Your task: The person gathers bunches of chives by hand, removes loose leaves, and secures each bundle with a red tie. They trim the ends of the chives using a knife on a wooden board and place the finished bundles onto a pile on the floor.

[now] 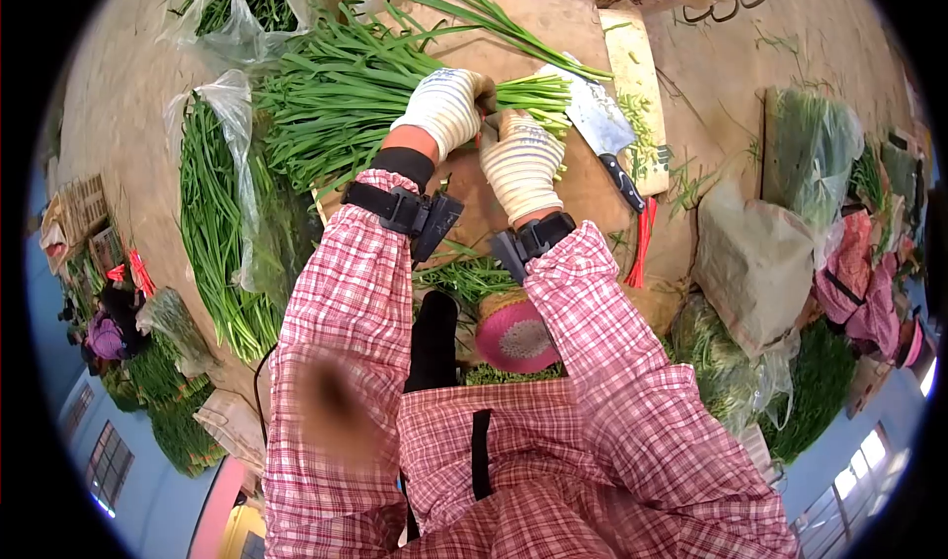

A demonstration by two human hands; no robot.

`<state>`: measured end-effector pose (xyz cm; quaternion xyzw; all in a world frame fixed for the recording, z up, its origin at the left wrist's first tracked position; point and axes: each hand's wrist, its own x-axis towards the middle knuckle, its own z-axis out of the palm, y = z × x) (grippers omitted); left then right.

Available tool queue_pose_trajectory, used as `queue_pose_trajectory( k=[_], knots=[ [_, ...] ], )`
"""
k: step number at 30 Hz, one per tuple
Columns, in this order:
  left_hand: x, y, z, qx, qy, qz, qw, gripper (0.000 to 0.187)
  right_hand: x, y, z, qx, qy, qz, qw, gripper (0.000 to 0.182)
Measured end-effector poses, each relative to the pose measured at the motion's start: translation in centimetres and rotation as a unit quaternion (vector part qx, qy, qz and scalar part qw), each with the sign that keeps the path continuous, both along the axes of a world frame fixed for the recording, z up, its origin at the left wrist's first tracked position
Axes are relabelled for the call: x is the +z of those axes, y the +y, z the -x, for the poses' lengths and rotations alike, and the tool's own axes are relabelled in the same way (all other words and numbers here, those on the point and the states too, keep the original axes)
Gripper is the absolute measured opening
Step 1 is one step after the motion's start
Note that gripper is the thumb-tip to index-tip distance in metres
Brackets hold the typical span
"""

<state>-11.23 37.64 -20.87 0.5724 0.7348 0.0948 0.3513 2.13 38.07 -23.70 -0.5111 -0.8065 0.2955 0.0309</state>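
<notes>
A large bunch of long green stalks [346,100] lies across the wooden board [484,203], leaves to the left and pale cut ends to the right. My left hand [446,110], in a striped white glove, is wrapped round the bunch near its stem end. Close beside it, my right hand [523,164], gloved alike, has its fingers closed at the underside of the bunch; what they pinch is hidden. A cleaver [597,115] with a black handle lies just right of the stem ends, bits of stalk stuck on its blade.
Loose stalks [504,36] lie above the bunch. Trimmings [642,129] cover a strip of board, with red ties [643,248] below. Bagged greens [212,213] stand at the left, a grey sack [755,263] at the right. Other people [859,282] sit at both edges.
</notes>
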Motion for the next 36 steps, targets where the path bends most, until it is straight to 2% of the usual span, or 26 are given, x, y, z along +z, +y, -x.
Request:
queue_pose_trajectory(
  k=[2,4,6,8,10,13,16,18,21,23,26,29,32,34,36],
  knots=[
    [-0.2,0.5,0.1,0.06,-0.004,0.018,0.998,0.019,-0.2,0.0,-0.2,0.01,0.018,-0.027,0.999,0.019],
    [-0.1,0.6,-0.1,0.068,0.01,0.024,0.997,0.016,-0.5,0.1,-0.5,0.007,0.03,-0.043,0.999,0.017],
    [-0.1,-0.4,-0.5,0.152,0.054,0.02,0.987,0.014,-0.4,0.6,-0.5,0.019,0.019,-0.041,0.999,0.017],
    [-0.3,-1.5,-0.9,0.168,0.112,-0.007,0.979,0.014,-0.4,1.6,-0.5,0.071,-0.015,-0.097,0.993,0.017],
    [-0.9,-2.5,-0.7,0.234,0.084,-0.021,0.968,0.014,-0.5,2.6,-0.7,0.093,0.021,-0.105,0.99,0.017],
    [-1.9,-4.7,-2.1,0.3,0.047,-0.129,0.944,0.015,-0.8,2.8,-0.6,0.131,-0.004,-0.107,0.986,0.016],
    [-4.2,-6.3,-5.0,0.411,-0.148,-0.186,0.88,0.02,-0.7,3.0,-0.6,0.133,-0.003,-0.105,0.986,0.015],
    [-4.8,-6.3,-6.0,0.379,-0.107,-0.228,0.89,0.023,-0.9,2.9,-0.6,0.133,0.003,-0.093,0.987,0.015],
    [-5.6,-5.7,-6.4,0.399,-0.106,-0.278,0.868,0.018,-1.1,3.4,-0.7,0.116,0.017,-0.045,0.992,0.02],
    [-5.6,-5.7,-7.0,0.402,-0.023,-0.308,0.862,0.013,-1.2,3.5,-0.9,0.108,0.03,-0.034,0.993,0.019],
    [-5.6,-5.4,-7.6,0.423,0.011,-0.333,0.843,0.01,-1.3,3.6,-1.0,0.111,0.045,-0.037,0.992,0.017],
    [-6.0,-5.4,-7.5,0.423,0.009,-0.351,0.836,0.009,-1.6,4.3,-1.3,0.124,0.148,0.021,0.981,0.015],
    [-6.4,-5.9,-7.5,0.419,-0.01,-0.364,0.832,0.01,-1.7,4.8,-1.2,0.183,0.122,-0.029,0.975,0.018],
    [-6.2,-6.0,-7.6,0.43,-0.034,-0.383,0.817,0.009,-1.7,4.5,-0.5,0.156,0.115,-0.038,0.98,0.017],
    [-6.6,-5.8,-7.9,0.442,-0.035,-0.399,0.802,0.008,-2.4,5.1,0.2,0.064,0.14,0.025,0.988,0.015]
  ],
)
